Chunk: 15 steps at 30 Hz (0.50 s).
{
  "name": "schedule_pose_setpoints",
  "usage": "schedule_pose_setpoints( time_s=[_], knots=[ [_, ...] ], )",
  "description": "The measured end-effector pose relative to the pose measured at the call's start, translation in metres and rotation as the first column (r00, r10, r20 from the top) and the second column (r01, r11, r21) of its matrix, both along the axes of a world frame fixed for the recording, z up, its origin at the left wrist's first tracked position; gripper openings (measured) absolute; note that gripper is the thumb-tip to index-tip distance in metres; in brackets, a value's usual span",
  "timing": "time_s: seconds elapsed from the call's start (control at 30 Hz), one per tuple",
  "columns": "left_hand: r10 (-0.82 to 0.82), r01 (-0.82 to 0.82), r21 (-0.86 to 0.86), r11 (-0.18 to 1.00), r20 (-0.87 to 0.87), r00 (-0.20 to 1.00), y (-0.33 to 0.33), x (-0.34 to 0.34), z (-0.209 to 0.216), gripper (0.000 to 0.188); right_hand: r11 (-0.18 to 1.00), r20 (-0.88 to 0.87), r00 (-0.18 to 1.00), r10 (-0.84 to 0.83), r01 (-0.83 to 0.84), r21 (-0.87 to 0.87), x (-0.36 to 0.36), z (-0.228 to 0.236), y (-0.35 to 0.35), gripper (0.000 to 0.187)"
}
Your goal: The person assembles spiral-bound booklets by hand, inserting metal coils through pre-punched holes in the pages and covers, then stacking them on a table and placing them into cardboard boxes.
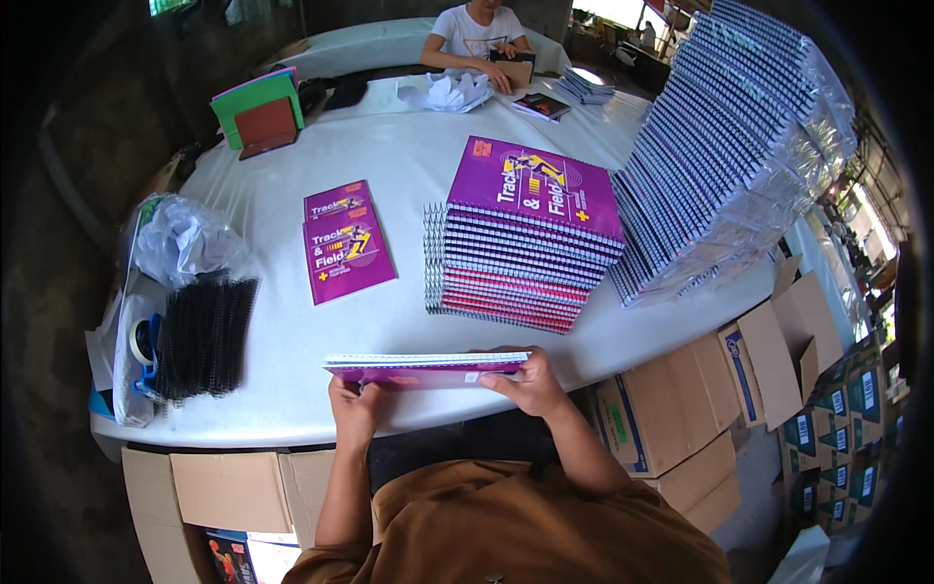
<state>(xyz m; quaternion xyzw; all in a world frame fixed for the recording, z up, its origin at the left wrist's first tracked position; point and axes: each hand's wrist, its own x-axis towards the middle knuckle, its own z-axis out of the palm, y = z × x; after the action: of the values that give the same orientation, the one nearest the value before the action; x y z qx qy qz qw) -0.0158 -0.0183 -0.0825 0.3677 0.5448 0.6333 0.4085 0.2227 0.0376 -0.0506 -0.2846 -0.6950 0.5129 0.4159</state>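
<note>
Both my hands grip a purple-covered notebook [428, 374] over the table's near edge, its white page edges turned upward. My left hand [354, 405] pinches its left end, thumb on the purple cover and fingers largely hidden. At the other end, my right hand [531, 387] closes round the corner with the thumb on the cover. Just beyond lies a stack of purple wire-bound notebooks [525, 263]. Two overlapping thin purple booklets [352, 259] rest flat to the left of that stack.
A tall plastic-wrapped notebook stack [720, 156] leans at the right. Black binding coils [206, 337], a blue tape dispenser [145, 358] and crumpled plastic [187, 239] sit left. Across the white-covered table [268, 389] a person [479, 44] handles a brown item. Cardboard boxes [671, 404] stand below.
</note>
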Motion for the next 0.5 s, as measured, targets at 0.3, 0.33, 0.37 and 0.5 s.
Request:
schedule_pose_setpoints(
  time_s=[0.3, 0.33, 0.37, 0.5],
  knots=[
    [-0.191, 0.189, -0.028, 0.982, -0.133, 0.973, 0.008, -0.015, -0.023, 0.023, 0.999, -0.147, 0.988, 0.04, -0.045, -0.031, -0.004, 0.0, 0.009, 0.024],
    [-0.191, 0.195, 0.006, 0.981, -0.173, 0.966, 0.008, -0.017, -0.021, 0.023, 0.996, -0.152, 0.985, 0.082, -0.078, 0.036, -0.003, 0.007, 0.01, 0.028],
    [-0.199, 0.211, 0.037, 0.977, -0.208, 0.958, 0.008, -0.019, -0.02, 0.023, 0.979, -0.146, 0.983, 0.109, -0.131, -0.154, 0.001, 0.008, 0.01, 0.035],
    [0.062, -0.138, 0.03, 0.99, -0.97, 0.235, 0.055, -0.121, 0.001, 0.029, 0.996, -0.024, 0.999, 0.046, -0.048, -0.073, 0.003, 0.001, 0.018, 0.027]
  ],
)
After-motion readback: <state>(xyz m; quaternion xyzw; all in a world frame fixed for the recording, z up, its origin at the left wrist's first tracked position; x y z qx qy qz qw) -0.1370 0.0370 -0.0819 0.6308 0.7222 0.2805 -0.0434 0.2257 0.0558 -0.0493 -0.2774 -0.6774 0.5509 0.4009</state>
